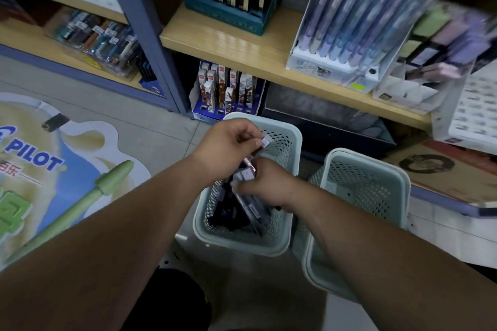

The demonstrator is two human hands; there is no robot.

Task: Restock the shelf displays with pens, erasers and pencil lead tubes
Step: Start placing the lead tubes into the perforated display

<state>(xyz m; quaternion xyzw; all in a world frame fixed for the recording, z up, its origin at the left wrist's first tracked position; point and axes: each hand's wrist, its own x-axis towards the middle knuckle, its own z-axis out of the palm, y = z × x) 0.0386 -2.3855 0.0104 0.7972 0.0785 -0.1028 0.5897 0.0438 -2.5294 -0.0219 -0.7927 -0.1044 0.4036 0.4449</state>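
Two pale green perforated baskets stand on the floor below me. The left basket (291,140) holds several dark, purple-tinted packets of pens or lead tubes (250,212). My left hand (228,146) is above its far end, fingers curled, pinching a small packet with a white label (265,140). My right hand (265,183) reaches into the same basket and grips a bunch of packets (246,176). The right basket (365,188) looks empty.
A wooden shelf (236,45) carries a teal pen display box (231,16) and a slanted lilac pen display (360,24). Below it stands a blue display of boxed items (228,94). A Pilot floor sticker (53,169) lies left; a cardboard box (443,169) is right.
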